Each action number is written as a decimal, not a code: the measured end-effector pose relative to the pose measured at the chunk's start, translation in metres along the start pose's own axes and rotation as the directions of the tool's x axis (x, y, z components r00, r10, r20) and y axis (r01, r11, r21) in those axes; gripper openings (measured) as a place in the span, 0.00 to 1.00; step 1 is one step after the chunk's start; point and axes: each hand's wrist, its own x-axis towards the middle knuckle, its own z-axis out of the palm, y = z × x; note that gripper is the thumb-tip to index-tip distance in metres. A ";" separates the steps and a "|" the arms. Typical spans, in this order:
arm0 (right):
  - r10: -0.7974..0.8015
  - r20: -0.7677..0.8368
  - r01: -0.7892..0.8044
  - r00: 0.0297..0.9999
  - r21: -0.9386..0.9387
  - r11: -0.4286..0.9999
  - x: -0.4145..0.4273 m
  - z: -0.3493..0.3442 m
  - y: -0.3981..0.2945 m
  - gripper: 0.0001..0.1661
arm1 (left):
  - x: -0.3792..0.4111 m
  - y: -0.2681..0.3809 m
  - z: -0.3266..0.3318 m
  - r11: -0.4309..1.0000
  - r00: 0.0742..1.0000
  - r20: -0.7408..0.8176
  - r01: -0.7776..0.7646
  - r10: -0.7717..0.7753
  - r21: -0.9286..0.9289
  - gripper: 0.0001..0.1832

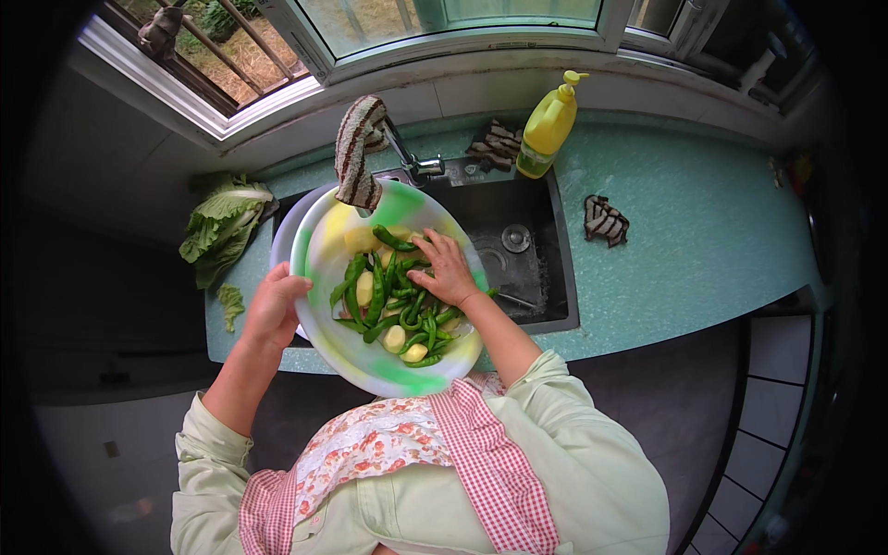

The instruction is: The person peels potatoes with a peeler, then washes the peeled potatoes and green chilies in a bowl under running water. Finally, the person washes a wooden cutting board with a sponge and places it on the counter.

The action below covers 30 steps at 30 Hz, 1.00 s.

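A large plastic basin (409, 378), mottled white, green and yellow, is tilted over the left part of the sink and the counter's front edge. My left hand (274, 305) grips its left rim, thumb over the edge. Inside lie many green chili peppers (378, 288) and several peeled potatoes (394, 338). My right hand (445, 269) rests among the peppers at the basin's right side, fingers spread; whether it presses on one cannot be told. Above the basin's back rim hangs the faucet's spout, wrapped in a striped cloth (357, 152).
Right of the basin is the dark sink (548, 277) with its drain (515, 238). A yellow pump bottle (548, 128) stands behind it. Striped rags lie on the green counter (680, 229), one (606, 221) right of the sink. Leafy greens (225, 225) lie at the left; a pale tub (283, 239) sits beneath the basin.
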 end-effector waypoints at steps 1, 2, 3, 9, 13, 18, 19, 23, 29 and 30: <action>0.007 0.009 -0.008 1.000 0.021 1.000 -0.001 0.000 0.001 0.39 | -0.001 0.004 0.004 1.000 1.000 -0.001 0.012 -0.012 0.008 0.11; 0.015 0.020 -0.015 1.000 0.042 0.999 -0.001 0.001 0.001 0.39 | -0.001 0.007 0.008 1.000 1.000 -0.002 0.024 -0.024 0.016 0.11; 0.020 0.029 -0.021 0.999 0.064 0.998 -0.001 0.002 0.002 0.39 | -0.001 0.011 0.012 0.999 1.000 -0.001 0.024 -0.024 0.032 0.10; 0.040 0.082 -0.052 0.996 0.161 0.986 -0.006 0.003 0.003 0.41 | -0.003 0.026 0.029 0.995 0.998 0.037 0.041 -0.044 0.086 0.07; 0.033 0.098 -0.051 0.995 0.192 0.980 -0.008 0.006 0.003 0.41 | -0.004 0.029 0.034 0.996 0.998 0.043 0.034 -0.038 0.082 0.06; 0.043 0.102 -0.063 0.994 0.206 0.977 -0.010 0.007 0.005 0.42 | -0.005 0.030 0.041 0.995 0.999 0.035 0.033 -0.036 0.093 0.05; 0.044 0.108 -0.066 0.993 0.214 0.975 -0.010 0.007 0.004 0.42 | -0.006 0.031 0.042 0.995 0.999 0.039 0.034 -0.038 0.097 0.05; 0.043 0.119 -0.071 0.992 0.237 0.969 -0.011 0.007 0.002 0.42 | -0.006 0.034 0.049 0.994 0.998 0.043 0.047 -0.051 0.098 0.04; 0.055 0.129 -0.090 0.990 0.284 0.954 -0.015 0.017 0.004 0.43 | -0.004 0.039 0.057 0.991 0.998 0.022 0.059 -0.062 0.117 0.05; 0.062 0.124 -0.096 0.990 0.285 0.954 -0.016 0.019 0.004 0.43 | -0.003 0.041 0.060 0.991 0.998 0.019 0.064 -0.066 0.121 0.05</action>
